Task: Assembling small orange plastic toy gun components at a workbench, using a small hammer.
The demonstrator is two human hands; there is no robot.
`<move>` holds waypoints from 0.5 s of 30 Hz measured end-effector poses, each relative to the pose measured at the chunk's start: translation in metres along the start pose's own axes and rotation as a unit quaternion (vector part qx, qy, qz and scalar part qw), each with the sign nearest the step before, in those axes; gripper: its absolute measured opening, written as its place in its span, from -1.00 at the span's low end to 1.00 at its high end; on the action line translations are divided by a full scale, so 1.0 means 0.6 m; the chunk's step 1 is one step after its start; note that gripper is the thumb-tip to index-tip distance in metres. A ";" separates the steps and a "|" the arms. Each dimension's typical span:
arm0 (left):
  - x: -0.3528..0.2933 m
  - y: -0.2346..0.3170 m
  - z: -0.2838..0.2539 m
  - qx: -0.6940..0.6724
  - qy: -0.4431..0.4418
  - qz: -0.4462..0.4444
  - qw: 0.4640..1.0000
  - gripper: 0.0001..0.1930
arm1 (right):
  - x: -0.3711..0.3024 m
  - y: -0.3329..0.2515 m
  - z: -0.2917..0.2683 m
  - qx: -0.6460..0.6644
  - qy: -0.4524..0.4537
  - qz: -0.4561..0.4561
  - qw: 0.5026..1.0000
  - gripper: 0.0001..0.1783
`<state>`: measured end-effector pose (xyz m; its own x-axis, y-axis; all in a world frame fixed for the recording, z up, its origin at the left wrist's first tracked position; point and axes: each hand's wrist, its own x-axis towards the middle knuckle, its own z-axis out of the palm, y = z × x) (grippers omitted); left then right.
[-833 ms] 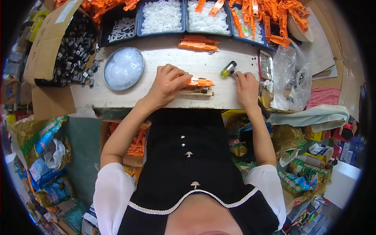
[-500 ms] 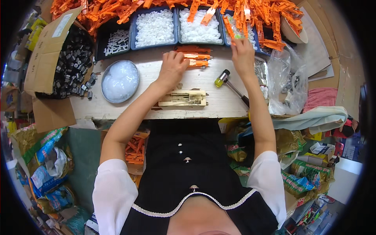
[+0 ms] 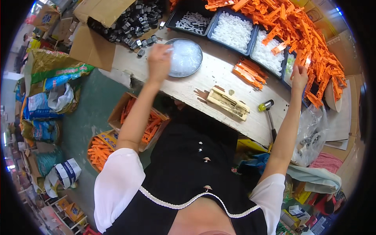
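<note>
My left hand (image 3: 158,64), smeared by motion, is at the left rim of a round metal dish (image 3: 201,58) holding a clear, whitish mass; what its fingers do is unclear. Over on the right, my right hand (image 3: 299,77) has its fingers pinched on an orange plastic part (image 3: 300,58) at the edge of a big orange heap. A cream-coloured fixture block (image 3: 228,102) lies near the bench's front edge. Beyond it, several long orange parts (image 3: 249,73) lie side by side. A small mallet (image 3: 267,106) with a yellow-and-black head rests right of the block.
Dark trays hold white pieces (image 3: 231,32) and thin whitish pieces (image 3: 192,22). A cardboard box (image 3: 96,45) spills black-and-silver parts (image 3: 141,19) at the left. The orange heap (image 3: 290,19) covers the back right, beside a clear plastic bag (image 3: 311,135). Boxes of orange parts (image 3: 150,129) stand below the bench.
My left hand has left the row of orange parts and moved left to the metal dish. The view has turned left. My right hand stays by the orange heap.
</note>
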<state>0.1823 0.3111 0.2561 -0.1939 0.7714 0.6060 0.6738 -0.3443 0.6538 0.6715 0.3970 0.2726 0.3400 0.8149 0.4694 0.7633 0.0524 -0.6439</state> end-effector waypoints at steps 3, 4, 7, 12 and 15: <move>0.002 -0.068 -0.076 0.091 0.007 -0.094 0.991 -0.81 | -0.032 -0.094 -0.027 0.171 -0.041 0.066 0.982 -0.82; 0.001 -0.092 -0.084 0.185 -0.002 -0.099 0.978 -0.80 | -0.053 -0.130 -0.030 0.146 -0.048 0.064 0.986 -0.85; -0.002 -0.129 -0.088 0.296 -0.026 -0.084 0.951 -0.77 | -0.140 -0.216 -0.029 0.042 -0.090 -0.194 0.976 -0.88; -0.008 -0.139 -0.089 0.318 -0.046 -0.029 0.947 -0.76 | -0.310 -0.264 -0.019 -0.034 -0.215 -0.328 0.919 -0.78; -0.017 -0.150 -0.102 0.299 -0.042 -0.031 0.953 -0.76 | -0.357 -0.279 -0.018 -0.097 -0.259 -0.309 0.910 -0.70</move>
<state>0.0797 0.3016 0.2189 -0.2049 0.8295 0.5195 0.9537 0.0499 0.2966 0.4769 0.2073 0.2860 -0.4524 0.8301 0.3260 0.8205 0.5307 -0.2125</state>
